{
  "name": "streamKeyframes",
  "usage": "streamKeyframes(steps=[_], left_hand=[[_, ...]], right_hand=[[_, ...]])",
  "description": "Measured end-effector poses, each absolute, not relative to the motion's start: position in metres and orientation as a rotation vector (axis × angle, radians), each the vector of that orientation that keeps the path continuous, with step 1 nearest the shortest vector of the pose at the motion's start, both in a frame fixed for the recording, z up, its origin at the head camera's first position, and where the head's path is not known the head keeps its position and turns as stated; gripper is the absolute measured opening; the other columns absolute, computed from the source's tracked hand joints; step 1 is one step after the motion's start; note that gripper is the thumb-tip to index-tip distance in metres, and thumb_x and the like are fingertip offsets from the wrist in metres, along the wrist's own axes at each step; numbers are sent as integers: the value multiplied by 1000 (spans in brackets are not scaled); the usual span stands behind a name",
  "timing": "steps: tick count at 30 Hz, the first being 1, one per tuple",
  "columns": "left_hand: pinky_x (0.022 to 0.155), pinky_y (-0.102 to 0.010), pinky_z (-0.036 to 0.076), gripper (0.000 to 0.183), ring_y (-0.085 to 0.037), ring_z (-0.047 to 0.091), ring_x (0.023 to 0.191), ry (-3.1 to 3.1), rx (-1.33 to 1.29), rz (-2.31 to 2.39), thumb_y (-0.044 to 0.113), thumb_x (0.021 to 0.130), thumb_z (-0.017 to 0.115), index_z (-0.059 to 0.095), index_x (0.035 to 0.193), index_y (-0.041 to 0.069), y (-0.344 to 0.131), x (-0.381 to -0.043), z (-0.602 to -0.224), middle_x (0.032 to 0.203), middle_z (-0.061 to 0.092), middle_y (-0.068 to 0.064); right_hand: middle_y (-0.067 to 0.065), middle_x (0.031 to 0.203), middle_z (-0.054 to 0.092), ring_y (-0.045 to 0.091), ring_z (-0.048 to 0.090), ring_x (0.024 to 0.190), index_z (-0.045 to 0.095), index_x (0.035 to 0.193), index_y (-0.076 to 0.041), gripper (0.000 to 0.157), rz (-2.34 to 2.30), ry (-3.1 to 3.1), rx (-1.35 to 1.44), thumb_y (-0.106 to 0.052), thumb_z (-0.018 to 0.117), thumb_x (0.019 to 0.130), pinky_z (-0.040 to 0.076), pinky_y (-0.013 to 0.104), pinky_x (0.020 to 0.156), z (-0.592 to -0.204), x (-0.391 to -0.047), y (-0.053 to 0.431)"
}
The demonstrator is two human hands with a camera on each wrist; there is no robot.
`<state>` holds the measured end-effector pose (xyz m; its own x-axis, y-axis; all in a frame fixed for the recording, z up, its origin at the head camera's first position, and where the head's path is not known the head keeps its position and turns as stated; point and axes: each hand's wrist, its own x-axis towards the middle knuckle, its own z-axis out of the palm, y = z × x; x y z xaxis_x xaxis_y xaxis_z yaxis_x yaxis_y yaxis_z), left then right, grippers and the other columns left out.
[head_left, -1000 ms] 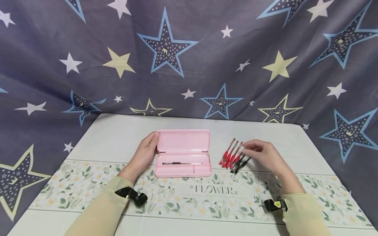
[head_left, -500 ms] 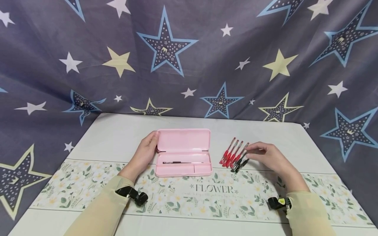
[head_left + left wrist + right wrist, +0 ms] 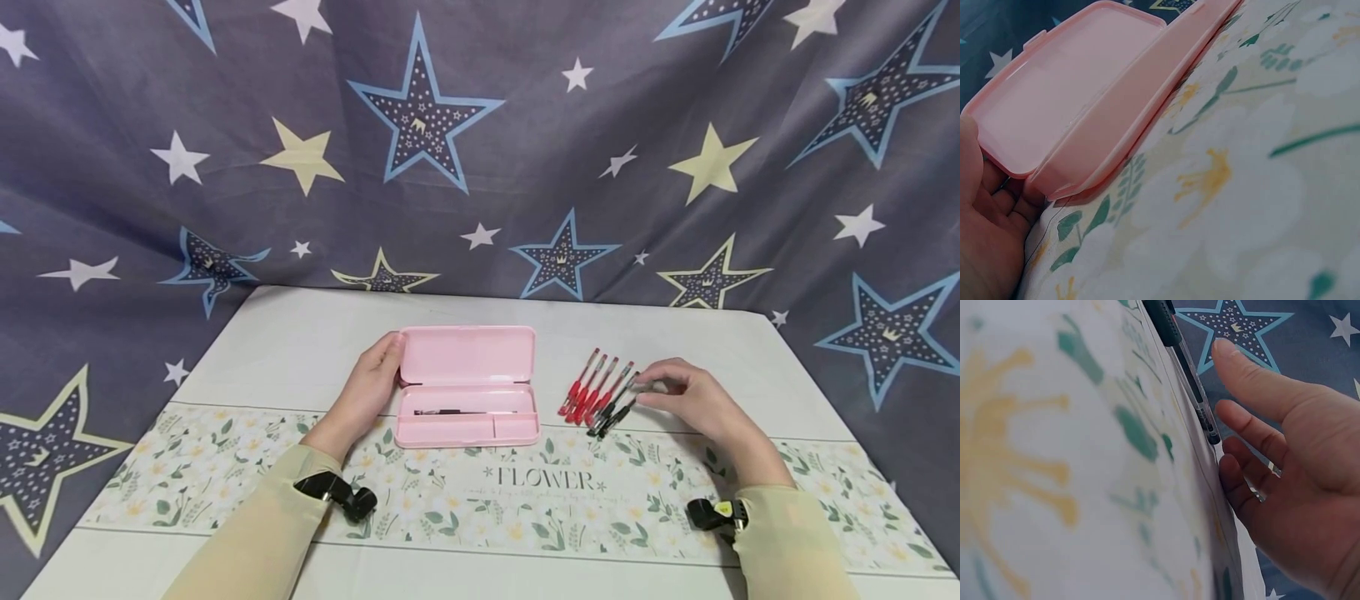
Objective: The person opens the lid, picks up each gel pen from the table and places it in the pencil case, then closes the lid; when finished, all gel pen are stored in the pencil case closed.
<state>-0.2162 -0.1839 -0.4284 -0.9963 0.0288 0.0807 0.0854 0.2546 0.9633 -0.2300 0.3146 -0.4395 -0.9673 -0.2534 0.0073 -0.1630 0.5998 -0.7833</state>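
An open pink pencil case [image 3: 467,356] lies on the table with its lid tilted back. My left hand [image 3: 362,385] grips the lid's left edge, thumb in front; in the left wrist view the fingers curl behind the case. One black pen [image 3: 448,412] lies in the long compartment. To the right of the case, several red pens [image 3: 584,398] lie side by side on the table, with black pens [image 3: 617,417] at their right end. Beside these, my right hand [image 3: 692,402] hovers with thumb and fingers apart. A black pen [image 3: 1190,374] shows near its fingertips in the right wrist view, with nothing between them.
A white table [image 3: 322,325] carries a floral strip [image 3: 555,529] lettered "FLOWER". Behind it hangs a dark curtain [image 3: 510,142] printed with stars. The case's front part has a divider [image 3: 494,427] making two small compartments.
My right hand has shifted a little to the right, off the tops of the pens, so more of the black pens shows. The left hand and the pencil case stay in place.
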Motion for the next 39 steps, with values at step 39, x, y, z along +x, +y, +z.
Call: streamKeyframes(steps=[39], left_hand=[[116, -47, 35, 51, -30, 50, 124, -2461, -108, -1900, 40, 123, 32, 61, 145, 5, -187, -222, -439, 127, 61, -21]], right_hand=[[10, 131, 61, 27, 53, 117, 84, 115, -13, 15, -1179, 2747, -435, -15, 85, 100, 47, 26, 91, -449, -232, 323]])
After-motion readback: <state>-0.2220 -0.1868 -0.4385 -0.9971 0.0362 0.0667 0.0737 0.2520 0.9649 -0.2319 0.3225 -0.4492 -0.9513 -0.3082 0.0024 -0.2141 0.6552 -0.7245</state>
